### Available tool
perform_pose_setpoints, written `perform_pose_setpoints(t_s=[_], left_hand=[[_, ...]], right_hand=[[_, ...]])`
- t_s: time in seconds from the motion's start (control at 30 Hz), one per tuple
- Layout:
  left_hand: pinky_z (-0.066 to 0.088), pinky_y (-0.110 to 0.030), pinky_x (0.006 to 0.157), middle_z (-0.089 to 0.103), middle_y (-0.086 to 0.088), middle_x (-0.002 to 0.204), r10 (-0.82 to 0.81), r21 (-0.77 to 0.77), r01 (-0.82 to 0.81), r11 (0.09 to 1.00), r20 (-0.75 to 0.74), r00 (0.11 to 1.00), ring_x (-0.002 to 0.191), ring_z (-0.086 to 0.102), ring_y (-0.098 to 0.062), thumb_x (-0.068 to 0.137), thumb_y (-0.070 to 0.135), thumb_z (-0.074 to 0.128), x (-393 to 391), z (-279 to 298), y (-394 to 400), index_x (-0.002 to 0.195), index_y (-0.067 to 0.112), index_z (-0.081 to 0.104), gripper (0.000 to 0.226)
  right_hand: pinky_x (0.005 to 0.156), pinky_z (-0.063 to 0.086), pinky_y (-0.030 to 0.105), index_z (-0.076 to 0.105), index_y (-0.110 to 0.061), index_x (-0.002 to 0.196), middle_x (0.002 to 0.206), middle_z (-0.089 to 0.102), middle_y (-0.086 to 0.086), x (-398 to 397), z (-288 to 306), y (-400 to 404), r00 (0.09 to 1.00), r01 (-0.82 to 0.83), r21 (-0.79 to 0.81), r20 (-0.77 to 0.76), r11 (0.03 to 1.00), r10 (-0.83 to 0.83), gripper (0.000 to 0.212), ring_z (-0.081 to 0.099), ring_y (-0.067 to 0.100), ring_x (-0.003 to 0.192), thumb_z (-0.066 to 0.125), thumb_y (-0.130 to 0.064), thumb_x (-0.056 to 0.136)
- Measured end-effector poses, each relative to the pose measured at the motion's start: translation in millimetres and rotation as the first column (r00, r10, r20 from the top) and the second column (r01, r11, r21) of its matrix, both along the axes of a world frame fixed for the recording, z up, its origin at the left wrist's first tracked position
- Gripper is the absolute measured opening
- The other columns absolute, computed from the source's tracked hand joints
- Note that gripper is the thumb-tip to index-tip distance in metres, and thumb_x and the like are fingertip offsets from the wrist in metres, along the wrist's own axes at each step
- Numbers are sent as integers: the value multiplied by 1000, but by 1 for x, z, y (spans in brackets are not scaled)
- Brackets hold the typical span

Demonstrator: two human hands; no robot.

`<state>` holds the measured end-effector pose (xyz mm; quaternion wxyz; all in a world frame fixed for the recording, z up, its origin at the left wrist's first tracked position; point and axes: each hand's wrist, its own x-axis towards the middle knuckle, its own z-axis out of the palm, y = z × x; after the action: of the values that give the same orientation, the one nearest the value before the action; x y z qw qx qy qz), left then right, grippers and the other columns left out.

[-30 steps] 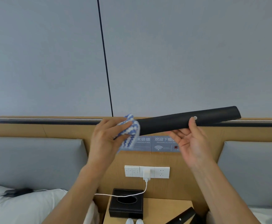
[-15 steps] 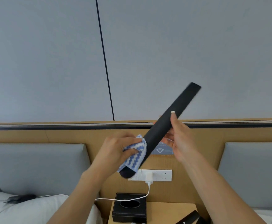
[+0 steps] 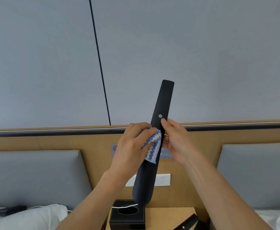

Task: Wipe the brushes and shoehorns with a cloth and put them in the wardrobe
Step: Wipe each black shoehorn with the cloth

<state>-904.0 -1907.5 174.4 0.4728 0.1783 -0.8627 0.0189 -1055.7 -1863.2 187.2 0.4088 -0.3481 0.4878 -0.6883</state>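
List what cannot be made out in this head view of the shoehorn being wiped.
- Shoehorn: its middle is covered by the cloth and both hands.
- Left hand: fingertips buried in the cloth.
- Wall sign: mostly behind the hands; text unreadable.
- Second black piece on the nightstand: cut off by the bottom edge; brush or shoehorn unclear.
- Dark item on the bed: too blurred to identify.
- Wardrobe: out of view.

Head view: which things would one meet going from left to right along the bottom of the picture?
White pillow → black tissue box → wooden nightstand → second black shoehorn → white bedding.
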Motion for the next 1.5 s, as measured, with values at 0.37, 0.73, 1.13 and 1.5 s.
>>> perform_pose_setpoints(t_s=[0.37,0.73,1.13,1.5], left_hand=[[53,-35,82,65,-10,112,-13,-24,11,1000,-64,998,103,61,-28,87,26,70,-10,11,2,105,16,75,22],[47,-13,68,57,-2,91,-117,72,126,989,-112,987,76,55,-8,79,15,80,-8,36,-15,102,16,78,23],[46,-25,68,56,-4,92,-45,55,55,997,-158,986,78,58,-17,76,13,82,-21,98,-48,101,14,79,25],[40,-20,65,59,-7,98,75,82,-57,995,-240,968,75,51,-12,84,21,77,-43,75,-49,100,17,79,17]], right_hand=[[90,58,43,69,-12,119,115,72,14,-10,1,16,953,-281,2,-116,960,279,45,70,26,101,52,-46,96],[96,55,37,52,-36,134,132,64,-4,-20,-11,25,828,-490,5,-311,872,467,75,60,19,125,78,2,75],[81,61,47,47,-40,136,129,67,-3,-11,-18,21,747,-517,86,-441,852,498,72,64,21,118,70,3,83],[80,61,45,47,-32,138,132,66,2,-20,-29,14,764,-533,73,-385,843,517,66,68,30,113,68,3,87]])
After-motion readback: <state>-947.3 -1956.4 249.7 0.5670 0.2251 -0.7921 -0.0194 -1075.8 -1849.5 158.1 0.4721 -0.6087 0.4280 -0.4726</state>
